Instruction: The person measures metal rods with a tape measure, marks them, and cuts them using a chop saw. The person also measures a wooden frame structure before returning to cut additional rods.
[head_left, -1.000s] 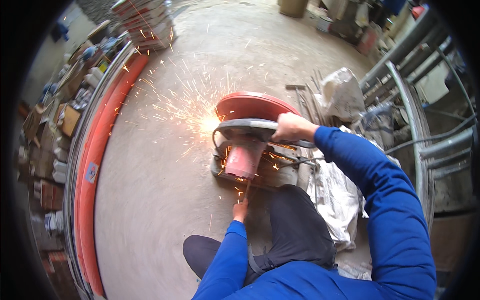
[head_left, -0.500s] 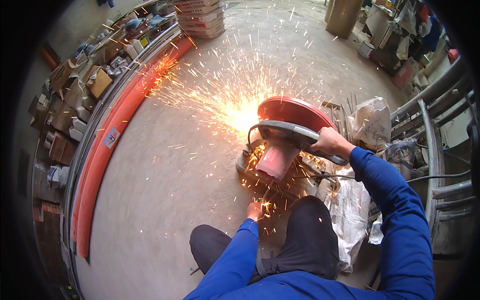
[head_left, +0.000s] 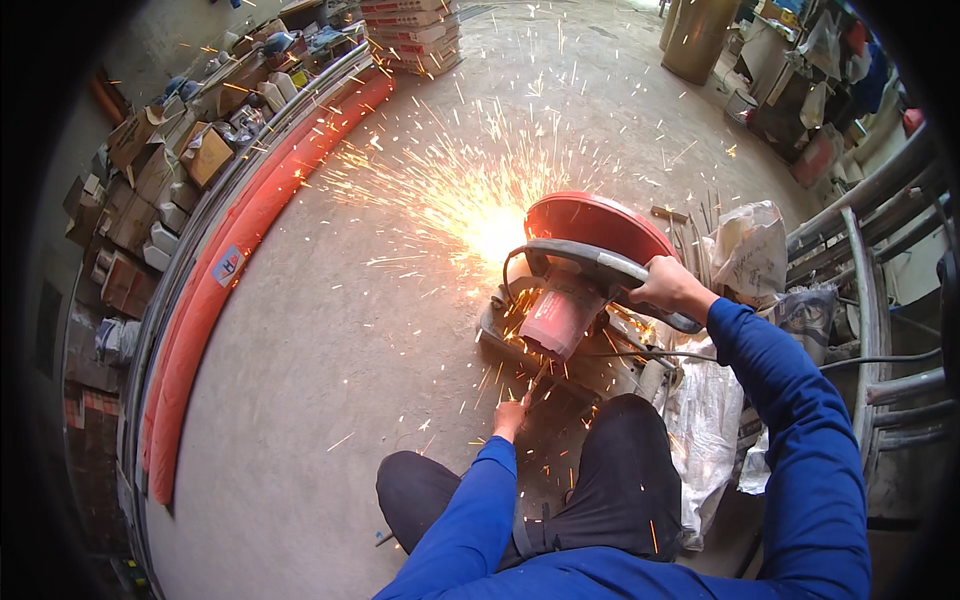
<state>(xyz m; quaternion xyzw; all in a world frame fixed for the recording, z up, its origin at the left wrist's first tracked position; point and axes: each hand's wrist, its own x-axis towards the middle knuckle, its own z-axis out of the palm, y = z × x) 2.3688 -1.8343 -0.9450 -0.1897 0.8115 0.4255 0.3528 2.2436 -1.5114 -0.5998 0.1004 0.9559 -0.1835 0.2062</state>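
My right hand [head_left: 672,286] is wrapped round the black handle of a chop saw [head_left: 563,312] with a red blade guard and a reddish motor housing. Bright sparks [head_left: 495,232] fan out from the far left side of the guard, and smaller ones fall round the base. Between my knees and the saw, my left hand [head_left: 511,416] is closed on a thin metal rod [head_left: 541,378] that runs in under the motor. The guard and motor hide the cutting point.
Red rolls [head_left: 255,225] lie along the left beside long pipes and piled boxes [head_left: 203,155]. Stacked cartons [head_left: 412,35] stand at the back. White sacks [head_left: 705,420] and metal frame tubes [head_left: 865,300] are at the right. A black cable [head_left: 830,365] leads from the saw.
The view has shifted slightly. Sparks reach less brightly onto the red rolls. My left hand's fingers now show more plainly; my right hand keeps its hold on the saw handle.
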